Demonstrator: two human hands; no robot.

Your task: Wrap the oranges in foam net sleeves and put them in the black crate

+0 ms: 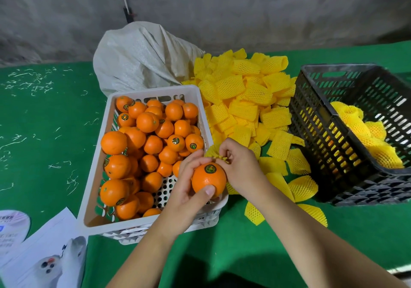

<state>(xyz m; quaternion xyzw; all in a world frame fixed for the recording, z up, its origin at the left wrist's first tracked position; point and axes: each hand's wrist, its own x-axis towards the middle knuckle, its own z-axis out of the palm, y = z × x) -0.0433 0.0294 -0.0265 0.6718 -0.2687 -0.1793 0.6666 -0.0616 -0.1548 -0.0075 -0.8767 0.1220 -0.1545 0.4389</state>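
1. My left hand [189, 185] grips a bare orange [208, 179] just above the near right corner of the white crate [93, 189], thumb across its lower front and fingers curled behind it. If that hold loosens while I fuss with the net, the fruit could drop back among the loose oranges [146, 145] or roll off across the green cloth [255, 243].

2. My right hand [239, 165] pinches a bunched yellow foam net sleeve [214, 152] right at the top of the orange. The sleeve is not yet over the fruit. Bunched like this, I may not find its opening, and pulling hard could tear the mesh.

3. The sticker on the orange faces up toward the net; dragging foam over it might peel it.

4. The pile of sleeves [249, 100] lies between the two crates, some touching. My right forearm crosses the near ones and could sweep them off the table edge.

5. The black crate [329, 145] stands to my right with wrapped oranges [367, 141] already in it. Its near wall is tall, so a careless toss could hit the rim and bounce out, or shake the sleeve loose.
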